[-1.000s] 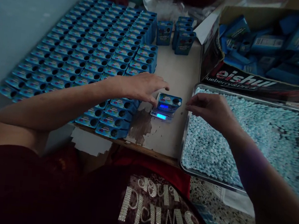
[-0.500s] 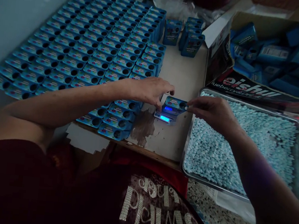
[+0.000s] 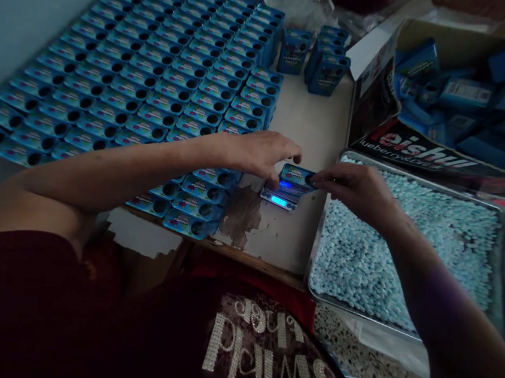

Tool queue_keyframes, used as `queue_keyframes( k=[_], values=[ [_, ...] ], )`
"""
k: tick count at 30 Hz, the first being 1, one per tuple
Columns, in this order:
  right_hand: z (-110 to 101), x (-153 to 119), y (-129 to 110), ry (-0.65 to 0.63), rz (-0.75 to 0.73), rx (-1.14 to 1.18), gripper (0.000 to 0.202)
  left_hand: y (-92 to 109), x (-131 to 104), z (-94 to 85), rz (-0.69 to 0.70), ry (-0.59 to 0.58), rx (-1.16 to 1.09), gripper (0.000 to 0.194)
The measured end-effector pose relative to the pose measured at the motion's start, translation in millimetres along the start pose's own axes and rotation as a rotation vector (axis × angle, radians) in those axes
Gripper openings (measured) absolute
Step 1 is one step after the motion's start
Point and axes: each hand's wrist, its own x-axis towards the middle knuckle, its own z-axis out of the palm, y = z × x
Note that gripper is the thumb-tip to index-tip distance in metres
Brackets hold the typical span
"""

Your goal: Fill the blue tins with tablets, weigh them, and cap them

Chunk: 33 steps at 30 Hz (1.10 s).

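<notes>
A small blue candy box (image 3: 297, 174) with a round hole at its right end rests on a small digital scale (image 3: 279, 200), whose display glows blue. My right hand (image 3: 355, 191) has thumb and fingers pinched together right at that hole. What the pinch holds, if anything, is hidden. My left hand (image 3: 260, 155) hovers at the box's left end, thumb and fingers curved and apart, holding nothing. Beneath my right forearm lies a metal tray (image 3: 315, 253) of small pale-blue candies (image 3: 362, 261).
Rows of similar blue boxes (image 3: 155, 82) fill the table's left side. Several more boxes (image 3: 328, 75) stand upright behind the scale. At the back right, a cardboard carton (image 3: 377, 115) holds jumbled blue boxes. The table's front edge (image 3: 262, 265) runs close to my body.
My right fingertips have moved slightly left onto the box's hole; the small white candy seen at them earlier is out of sight. My left hand has lifted slightly off the box's edge.
</notes>
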Motion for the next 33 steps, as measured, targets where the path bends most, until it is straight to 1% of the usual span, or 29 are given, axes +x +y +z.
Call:
queue_keyframes(
  k=[4,7,9,11,13,14,16,18,19,21,23,24,25,26,28,29,30,33],
  values=[
    [0.8,7.3,-12.9,0.009,-0.041,-0.225,0.019,5.4,4.3,-0.1,-0.051,-0.038,-0.006,0.065],
    [2.9,13.4,-25.4,0.002,-0.07,-0.357,0.02,9.1,5.3,-4.3,-0.091,-0.079,0.005,0.068],
    [3.9,17.7,-33.7,-0.005,-0.082,-0.375,0.02,10.7,4.0,-8.1,-0.101,-0.099,0.009,0.068],
    [3.8,21.8,-38.0,-0.014,-0.084,-0.345,0.019,11.0,2.3,-11.0,-0.108,-0.109,0.012,0.07],
    [1.5,22.5,-33.7,-0.011,-0.072,-0.299,0.019,9.5,1.3,-11.9,-0.103,-0.107,0.014,0.071],
    [-0.4,20.2,-27.6,0.006,-0.057,-0.282,0.019,7.9,1.3,-11.5,-0.093,-0.103,0.013,0.071],
    [-5.0,7.3,-8.5,0.063,-0.001,-0.271,0.02,3.3,1.6,-10.2,-0.063,-0.093,0.012,0.071],
    [-7.3,-16.4,15.5,0.102,0.076,-0.29,0.02,-2.4,1.8,-9.5,-0.045,-0.088,0.018,0.073],
    [-6.3,-31.3,27.3,0.094,0.11,-0.306,0.02,-5.1,1.6,-9.6,-0.045,-0.087,0.023,0.075],
    [1.1,-63.0,47.4,0.01,0.123,-0.338,0.021,-8.9,1.1,-10.8,-0.058,-0.085,0.023,0.079],
    [13.9,-92.5,60.2,-0.123,0.061,-0.385,0.036,-8.7,1.0,-11.9,-0.066,-0.093,0.003,0.083],
    [20.7,-104.8,63.8,-0.171,0.037,-0.424,0.04,-6.6,1.3,-12.0,-0.065,-0.1,-0.009,0.084],
    [26.6,-114.9,65.9,-0.208,0.024,-0.468,0.039,-3.3,2.0,-11.6,-0.061,-0.108,-0.016,0.084],
    [30.8,-122.6,66.8,-0.235,0.027,-0.506,0.034,1.0,3.0,-10.9,-0.057,-0.11,-0.016,0.083],
    [32.5,-130.7,66.6,-0.261,0.071,-0.525,0.021,11.4,5.5,-9.0,-0.051,-0.11,0.007,0.081],
    [29.9,-131.3,66.0,-0.258,0.097,-0.498,0.018,16.8,6.7,-8.4,-0.054,-0.106,0.024,0.081],
    [25.5,-129.9,65.0,-0.236,0.123,-0.452,0.017,21.9,7.6,-8.1,-0.064,-0.103,0.041,0.081],
    [7.7,-117.7,59.7,-0.106,0.206,-0.28,0.017,34.3,7.6,-10.6,-0.115,-0.102,0.075,0.081]
  ],
)
